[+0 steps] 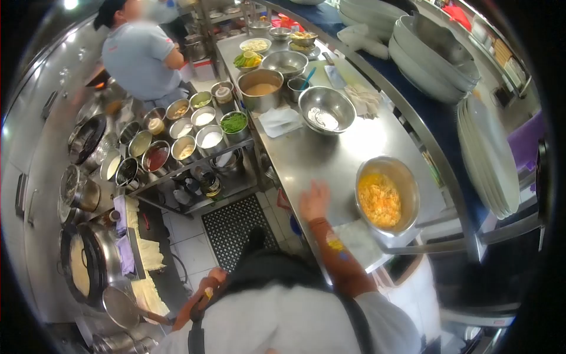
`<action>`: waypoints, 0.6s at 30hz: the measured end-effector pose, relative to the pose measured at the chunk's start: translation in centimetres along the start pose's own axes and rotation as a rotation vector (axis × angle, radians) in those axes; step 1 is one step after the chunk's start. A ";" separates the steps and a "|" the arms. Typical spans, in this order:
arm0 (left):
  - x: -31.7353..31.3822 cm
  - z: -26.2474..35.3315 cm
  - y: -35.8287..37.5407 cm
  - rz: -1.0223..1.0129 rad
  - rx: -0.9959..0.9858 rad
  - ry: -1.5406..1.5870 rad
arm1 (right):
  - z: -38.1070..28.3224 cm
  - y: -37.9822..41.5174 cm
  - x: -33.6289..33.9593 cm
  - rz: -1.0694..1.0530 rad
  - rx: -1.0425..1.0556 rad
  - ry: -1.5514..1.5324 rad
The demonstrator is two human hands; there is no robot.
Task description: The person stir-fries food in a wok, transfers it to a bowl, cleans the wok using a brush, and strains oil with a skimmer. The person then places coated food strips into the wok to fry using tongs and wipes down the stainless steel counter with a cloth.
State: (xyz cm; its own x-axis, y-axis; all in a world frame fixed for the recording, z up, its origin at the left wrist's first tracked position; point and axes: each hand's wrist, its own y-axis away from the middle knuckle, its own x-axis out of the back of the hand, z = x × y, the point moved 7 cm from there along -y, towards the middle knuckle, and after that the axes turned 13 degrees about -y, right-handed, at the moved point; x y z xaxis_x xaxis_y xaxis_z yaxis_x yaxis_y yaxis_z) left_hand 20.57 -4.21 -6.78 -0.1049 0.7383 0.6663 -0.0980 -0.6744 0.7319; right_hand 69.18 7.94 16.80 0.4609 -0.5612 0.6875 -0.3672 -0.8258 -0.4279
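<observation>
My right hand (314, 202) is over the steel counter (295, 159), its fingers spread and slightly blurred, holding nothing. To its right, near the counter's edge, a steel bowl (411, 177) contains a yellow-orange, chunky food mix (378, 200). Low at my left side, beside the dark apron, is my left hand (216, 275); its fingers are too small and partly hidden to read. Farther up the counter are a wide steel mixing bowl (327, 110) and a white cloth or paper (280, 121).
Several steel containers of ingredients (211, 137) fill a rack at left. A pot of brown liquid (261, 88) and a cleaver (335, 75) are farther back. Stacked plates (484, 156) stand on the right shelf. Another person (137, 59) is at upper left. A black mat (239, 227) covers the floor.
</observation>
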 end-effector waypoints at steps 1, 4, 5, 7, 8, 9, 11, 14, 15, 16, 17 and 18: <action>2.2 1.1 -1.4 -0.033 -0.092 0.074 | 1.5 -0.8 1.1 0.000 -0.065 0.058; 8.7 3.3 -7.6 0.155 -0.139 -0.050 | 5.6 -2.5 3.4 0.090 -0.194 0.119; 11.6 4.6 -9.0 0.219 -0.223 -0.005 | 6.4 -2.5 3.6 0.134 -0.223 0.123; 17.4 8.5 -12.6 0.256 -0.316 0.121 | 6.5 -2.4 3.0 0.072 -0.286 0.190; 20.0 10.5 -14.7 0.235 -0.321 0.201 | 6.3 -2.5 2.7 0.031 -0.309 0.221; 25.3 14.4 -13.1 0.442 -0.464 0.105 | 5.9 -2.6 2.8 0.031 -0.314 0.235; 32.4 19.6 -13.0 0.612 -0.609 0.287 | 5.2 -3.0 2.9 0.028 -0.317 0.261; 41.0 26.9 -13.5 0.705 -0.738 0.423 | 5.0 -3.1 2.9 0.089 -0.252 0.287; 43.5 29.2 -13.1 0.760 -0.773 0.418 | 5.0 -3.2 2.9 0.078 -0.255 0.284; 46.0 31.5 -12.1 0.818 -0.812 0.412 | 5.0 -3.4 3.0 0.070 -0.257 0.280; 47.7 33.8 -12.3 0.805 -0.820 0.330 | 4.9 -3.6 3.0 0.066 -0.260 0.276; 49.1 35.8 -12.7 0.793 -0.830 0.248 | 5.0 -3.7 2.9 0.055 -0.276 0.288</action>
State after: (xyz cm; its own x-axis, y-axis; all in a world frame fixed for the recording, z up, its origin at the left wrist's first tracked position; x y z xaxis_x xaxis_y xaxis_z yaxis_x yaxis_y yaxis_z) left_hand 52.08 41.00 21.80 -0.6074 0.1475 0.7806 -0.5243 -0.8127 -0.2544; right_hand 75.93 9.07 17.48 0.2040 -0.5332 0.8210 -0.6065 -0.7272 -0.3216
